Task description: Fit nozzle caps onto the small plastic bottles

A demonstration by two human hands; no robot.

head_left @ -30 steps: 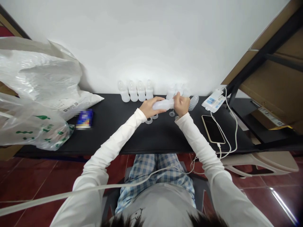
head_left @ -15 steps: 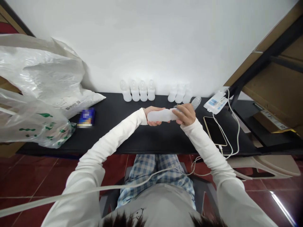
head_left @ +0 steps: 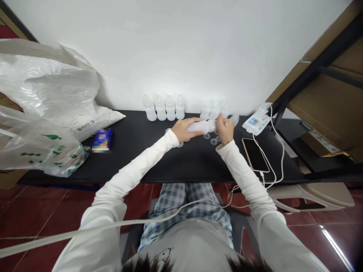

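Note:
My left hand (head_left: pixel 181 129) is wrapped round the body of a white plastic bottle (head_left: pixel 202 125) held on its side above the black table (head_left: pixel 159 158). At the bottle's neck end my right hand (head_left: pixel 225 129) is closed in a pinch; what the fingers hold there is too small to make out. Several clear rings (head_left: pixel 213 141) lie on the table just under and between the hands. A row of upright capped white bottles (head_left: pixel 163 108) stands at the wall, with a few more bottles (head_left: pixel 211 111) to their right.
Large plastic bags (head_left: pixel 42 109) fill the table's left end, a small blue packet (head_left: pixel 102 139) beside them. A phone (head_left: pixel 254 154) on a white cable and a white power strip (head_left: pixel 256 121) lie at right. A dark shelf frame (head_left: pixel 312 68) stands at far right.
Both hands, with the bottle, have moved back from nearer me towards the wall, over the clear rings. The right hand now pinches the neck end instead of covering it.

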